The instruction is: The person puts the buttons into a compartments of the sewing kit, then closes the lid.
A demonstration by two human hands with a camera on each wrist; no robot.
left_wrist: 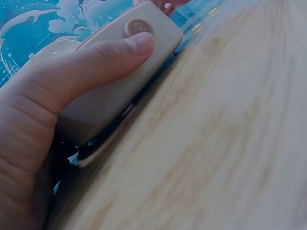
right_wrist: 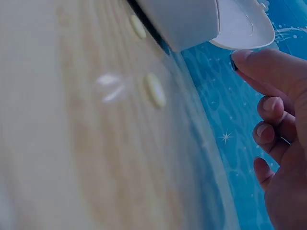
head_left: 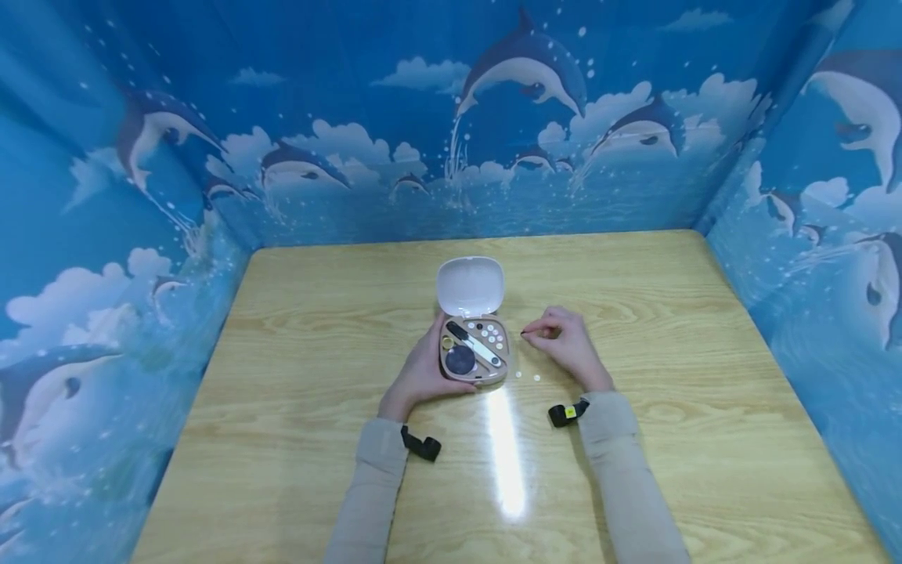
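An open sewing box (head_left: 486, 379) with a raised white lid (head_left: 470, 287) stands on the table. Several small buttons (head_left: 492, 339), mostly white, lie in its upper right compartment. A black-and-white tool (head_left: 481, 346) lies diagonally across it, beside a dark round piece (head_left: 460, 360) and a gold ring (head_left: 447, 342). My left hand (head_left: 421, 366) grips the box from the left; its thumb lies by the round catch (left_wrist: 139, 29) in the left wrist view. To the box's right, my right hand (head_left: 569, 348) pinches a small dark button (right_wrist: 233, 62) between thumb and forefinger, mostly hidden by the fingertips.
Two white buttons lie on the wooden table (head_left: 317, 329) just right of the box, one button (head_left: 517, 374) closer to it and another button (head_left: 537, 378) farther out. Blue dolphin-print curtains (head_left: 366, 196) enclose the table's back and sides.
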